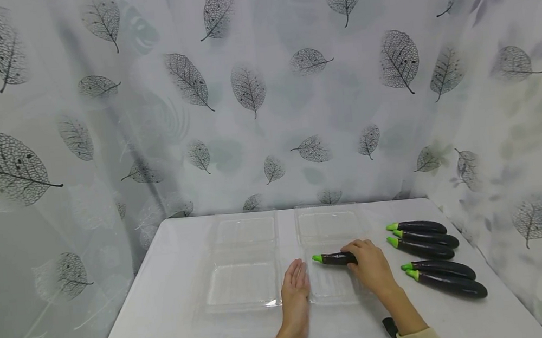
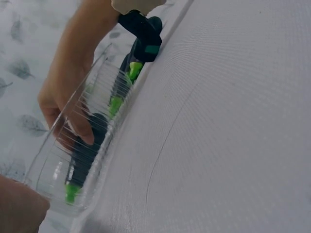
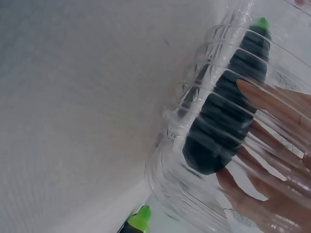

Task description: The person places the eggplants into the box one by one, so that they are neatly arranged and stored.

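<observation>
In the head view my right hand (image 1: 371,266) grips a dark eggplant (image 1: 333,259) with a green stem end, inside the compartment of a clear plastic container (image 1: 334,294). The stem points left. Seen through the ribbed clear wall in the right wrist view, the fingers (image 3: 272,104) lie along the eggplant (image 3: 226,107). My left hand (image 1: 295,293) has its fingers straight and together at the container's left edge. Only part of that hand (image 2: 22,206) shows in the left wrist view, beside the container's rim.
Several more eggplants (image 1: 426,251) lie on the white table (image 1: 153,322) to the right, stems pointing left. A second clear container (image 1: 243,286) sits open on the left. A leaf-patterned curtain (image 1: 268,136) hangs behind. A black strap piece (image 1: 390,328) is at the right wrist.
</observation>
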Action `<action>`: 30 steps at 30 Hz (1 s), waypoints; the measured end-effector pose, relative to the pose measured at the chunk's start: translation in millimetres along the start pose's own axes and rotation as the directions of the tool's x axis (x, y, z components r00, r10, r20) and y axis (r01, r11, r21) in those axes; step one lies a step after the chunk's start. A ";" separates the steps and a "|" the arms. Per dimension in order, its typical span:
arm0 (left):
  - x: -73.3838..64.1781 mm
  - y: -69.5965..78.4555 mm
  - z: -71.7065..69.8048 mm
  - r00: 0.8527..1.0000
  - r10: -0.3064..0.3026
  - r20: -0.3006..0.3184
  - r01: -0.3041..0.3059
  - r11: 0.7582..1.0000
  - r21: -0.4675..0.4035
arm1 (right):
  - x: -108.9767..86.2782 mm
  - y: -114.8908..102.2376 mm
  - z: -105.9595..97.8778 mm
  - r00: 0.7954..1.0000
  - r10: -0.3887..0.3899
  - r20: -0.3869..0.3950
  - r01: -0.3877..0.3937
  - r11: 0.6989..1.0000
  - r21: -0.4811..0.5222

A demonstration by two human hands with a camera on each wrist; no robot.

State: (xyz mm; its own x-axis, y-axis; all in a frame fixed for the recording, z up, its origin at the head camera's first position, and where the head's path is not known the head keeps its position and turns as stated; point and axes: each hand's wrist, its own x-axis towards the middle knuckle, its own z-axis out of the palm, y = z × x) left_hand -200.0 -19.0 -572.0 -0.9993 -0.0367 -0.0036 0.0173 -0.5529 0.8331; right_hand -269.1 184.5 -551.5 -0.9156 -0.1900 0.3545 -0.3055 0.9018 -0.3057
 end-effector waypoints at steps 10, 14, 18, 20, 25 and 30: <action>-0.2 -0.5 0.1 1.000 -0.007 -0.002 0.007 1.000 0.009 | 0.2 0.5 2.2 1.000 -0.005 -0.010 0.005 1.000 -0.017; -0.2 -0.1 -0.5 1.000 -0.003 0.006 0.003 1.000 0.014 | 0.2 1.9 3.7 1.000 -0.015 -0.017 0.014 1.000 -0.025; -0.1 -0.1 -1.1 1.000 0.002 0.015 -0.003 1.000 0.014 | 0.6 3.2 4.6 1.000 -0.011 -0.015 0.010 1.000 -0.027; 0.0 -0.2 -1.2 1.000 0.002 0.017 -0.003 1.000 0.014 | 0.7 3.3 4.4 1.000 -0.007 -0.014 0.006 1.000 -0.024; -0.4 0.1 -1.1 1.000 0.003 0.022 -0.003 1.000 0.013 | -0.3 2.8 2.6 1.000 -0.005 -0.022 0.005 1.000 -0.017; -1.2 0.6 -1.3 1.000 0.004 0.023 -0.004 1.000 0.018 | -1.3 1.8 -0.9 1.000 -0.002 -0.021 0.002 1.000 -0.010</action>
State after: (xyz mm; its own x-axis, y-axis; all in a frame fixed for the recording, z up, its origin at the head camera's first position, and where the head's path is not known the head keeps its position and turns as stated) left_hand -198.8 -20.3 -572.2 -0.9997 -0.0197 0.0123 0.0210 -0.5374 0.8431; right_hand -268.2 186.8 -551.7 -0.9093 -0.1836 0.3734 -0.3044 0.9054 -0.2960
